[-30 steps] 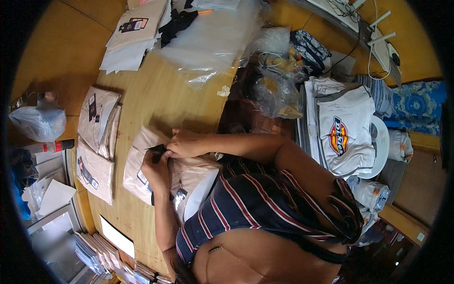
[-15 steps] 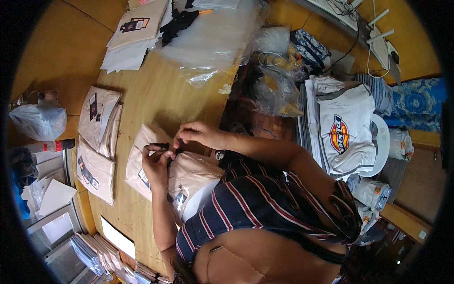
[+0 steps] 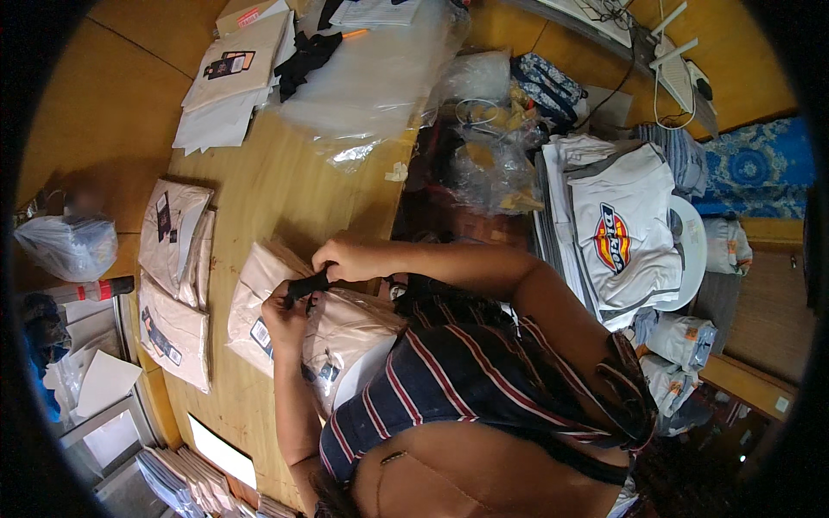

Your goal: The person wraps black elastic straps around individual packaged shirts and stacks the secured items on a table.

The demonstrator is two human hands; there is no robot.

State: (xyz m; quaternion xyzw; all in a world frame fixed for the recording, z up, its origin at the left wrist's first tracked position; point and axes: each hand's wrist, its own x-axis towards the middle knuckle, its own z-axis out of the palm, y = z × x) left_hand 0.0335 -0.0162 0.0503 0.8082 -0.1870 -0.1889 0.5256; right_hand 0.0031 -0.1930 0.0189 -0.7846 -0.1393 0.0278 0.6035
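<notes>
The person is wearing a dark navy top [image 3: 449,363] that is displaying red stripes edged in white. A short sleeve [image 3: 629,380] of matching striped cloth is covering the right shoulder, leaving the left hand [image 3: 281,318] and right hand [image 3: 341,262] bare. A thin chain necklace [image 3: 446,483] is carrying a narrow bar pendant [image 3: 394,457].

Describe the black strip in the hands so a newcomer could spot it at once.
On the wooden table, find the beige packs beside the striped top. The black strip spans from the left hand to the right hand, above those packs. Unlike the black cloth lying near the clear plastic, it is held in both hands.
</notes>
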